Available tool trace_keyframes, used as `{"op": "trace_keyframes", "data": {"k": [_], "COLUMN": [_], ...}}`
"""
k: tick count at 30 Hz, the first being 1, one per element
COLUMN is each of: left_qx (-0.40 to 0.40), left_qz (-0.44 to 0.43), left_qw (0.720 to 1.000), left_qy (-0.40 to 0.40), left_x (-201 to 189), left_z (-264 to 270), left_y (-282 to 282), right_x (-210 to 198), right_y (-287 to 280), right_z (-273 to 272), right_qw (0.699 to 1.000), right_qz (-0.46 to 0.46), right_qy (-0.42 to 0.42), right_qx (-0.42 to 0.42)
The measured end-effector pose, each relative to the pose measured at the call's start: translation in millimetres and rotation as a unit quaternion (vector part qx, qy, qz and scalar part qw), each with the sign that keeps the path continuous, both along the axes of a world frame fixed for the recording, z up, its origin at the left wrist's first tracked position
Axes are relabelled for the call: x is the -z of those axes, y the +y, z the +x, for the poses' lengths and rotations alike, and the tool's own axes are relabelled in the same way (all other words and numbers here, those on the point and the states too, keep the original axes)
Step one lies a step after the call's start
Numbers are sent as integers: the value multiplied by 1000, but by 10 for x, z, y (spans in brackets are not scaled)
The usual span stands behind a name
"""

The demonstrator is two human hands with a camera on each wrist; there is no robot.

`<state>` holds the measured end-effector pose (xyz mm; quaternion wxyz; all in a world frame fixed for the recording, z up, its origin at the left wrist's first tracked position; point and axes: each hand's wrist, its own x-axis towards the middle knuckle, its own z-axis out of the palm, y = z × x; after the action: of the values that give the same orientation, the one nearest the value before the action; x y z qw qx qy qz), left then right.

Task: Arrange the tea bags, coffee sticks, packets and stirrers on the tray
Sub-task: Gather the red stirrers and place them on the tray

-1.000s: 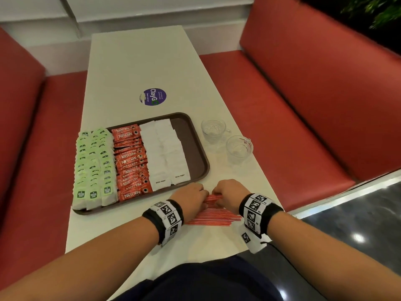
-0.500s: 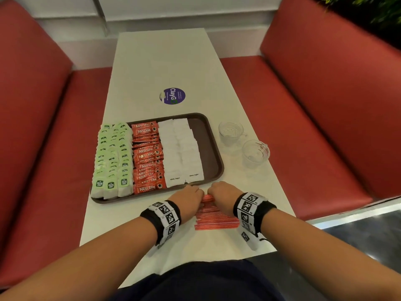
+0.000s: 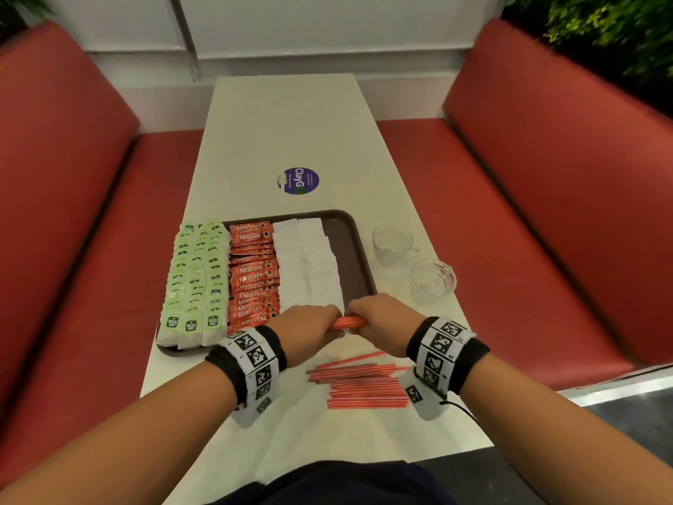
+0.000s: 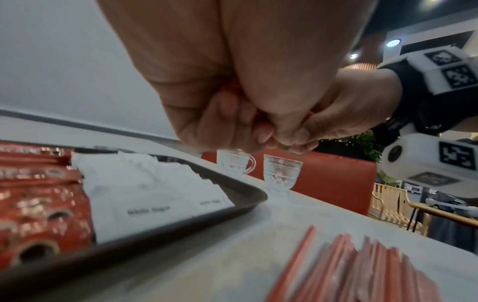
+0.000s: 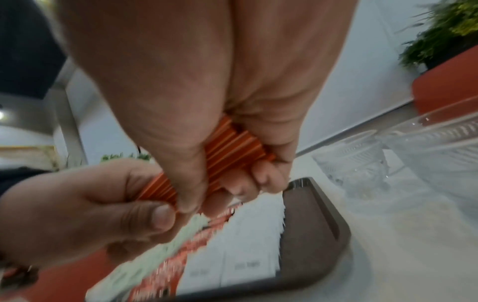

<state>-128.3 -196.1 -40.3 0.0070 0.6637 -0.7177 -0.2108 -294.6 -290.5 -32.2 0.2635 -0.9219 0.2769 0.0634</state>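
- A bundle of red stirrers point(image 3: 347, 322) is held level above the near edge of the brown tray point(image 3: 358, 256), gripped at one end by the left hand point(image 3: 309, 331) and at the other by the right hand point(image 3: 380, 318); the two-ended hold is judged to keep the thin sticks squared and parallel.
- In the right wrist view, fingers and thumb of both hands are seen curled round the bundle, so each hand is clamped on it.
- The remaining stirrers point(image 3: 364, 384) are left loose on the white table point(image 3: 291, 122), near the person and between the wrists, not yet on the tray.
- The tray is filled from the left with green tea bags point(image 3: 195, 282), then red coffee sticks point(image 3: 255, 275), then white sugar packets point(image 3: 309, 264), each laid in overlapping rows.
- A bare strip of tray is left at the right, beside the sugar packets; it is judged to be reserved for the stirrers.
- Two clear glass cups point(image 3: 411, 260) are stood on the table just right of the tray, apart from it; nothing can be made out inside them.
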Motion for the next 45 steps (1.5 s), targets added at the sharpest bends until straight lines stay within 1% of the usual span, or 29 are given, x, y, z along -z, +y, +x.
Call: {"op": "trace_keyframes", "data": {"k": [2, 3, 5, 6, 8, 11, 13, 15, 18, 19, 20, 22, 24, 25, 26, 27, 28, 30, 32, 33, 35, 37, 38, 39, 40, 41, 43, 45], "left_qx": [-19, -30, -43, -47, -53, -59, -75, -86, -126, -155, -190, -258, -308, -325, -336, -343, -348, -346, -325, -305, -248, -179, -135, -84, -43, -22, -17, 4], "left_qz": [-11, -21, -45, -57, -75, -119, -170, -219, -244, -250, -252, -227, -182, -175, -179, -191, -204, -217, -193, -174, -141, -101, -83, -69, -53, -33, 21, 61], "left_qw": [1000, 999, 998, 997, 995, 991, 982, 966, 942, 927, 902, 832, 765, 742, 731, 731, 740, 774, 812, 836, 893, 942, 967, 985, 995, 998, 998, 997], "left_qy": [5, 2, -14, -20, -25, -15, 39, 104, 192, 235, 295, 436, 535, 559, 566, 558, 539, 484, 445, 423, 348, 265, 201, 131, 75, 51, 64, 56], "left_x": [-109, -151, -210, -231, -259, -279, -293, -317, -346, -343, -336, -344, -381, -416, -441, -472, -482, -495, -480, -459, -408, -343, -320, -313, -303, -302, -291, -262], "left_z": [87, 130, 189, 198, 180, 157, 206, 272, 337, 356, 375, 385, 349, 322, 302, 283, 280, 304, 333, 342, 360, 392, 408, 413, 414, 407, 362, 298], "left_y": [-10, -15, -39, -59, -108, -163, -164, -149, -167, -178, -192, -230, -286, -317, -351, -380, -413, -460, -483, -474, -435, -417, -425, -440, -465, -488, -538, -587], "right_x": [-118, -171, -232, -245, -237, -230, -236, -205, -198, -212, -228, -239, -245, -246, -246, -252, -259, -270, -247, -230, -196, -182, -186, -187, -190, -186, -174, -146], "right_y": [-105, -157, -227, -242, -234, -188, -186, -204, -242, -255, -266, -288, -279, -270, -266, -263, -262, -270, -327, -367, -465, -558, -586, -604, -609, -608, -599, -607], "right_z": [-29, -42, -32, -9, 90, 245, 296, 304, 316, 325, 333, 366, 427, 465, 499, 525, 543, 550, 539, 531, 491, 430, 402, 382, 373, 369, 371, 377], "right_qw": [994, 985, 957, 946, 937, 917, 906, 891, 864, 857, 851, 848, 853, 856, 857, 856, 854, 853, 865, 874, 887, 903, 917, 933, 949, 960, 970, 973], "right_qz": [35, 56, 116, 147, 192, 226, 227, 243, 268, 273, 275, 270, 258, 249, 243, 244, 249, 256, 239, 224, 212, 207, 198, 184, 168, 154, 146, 148], "right_qy": [-87, -129, -190, -203, -196, -216, -236, -263, -296, -305, -312, -319, -321, -322, -325, -328, -329, -328, -319, -312, -296, -272, -251, -224, -195, -173, -153, -141], "right_qx": [52, 98, 184, 206, 217, 248, 267, 278, 305, 314, 320, 325, 320, 318, 318, 318, 318, 314, 304, 297, 285, 261, 239, 211, 183, 157, 122, 104]}}
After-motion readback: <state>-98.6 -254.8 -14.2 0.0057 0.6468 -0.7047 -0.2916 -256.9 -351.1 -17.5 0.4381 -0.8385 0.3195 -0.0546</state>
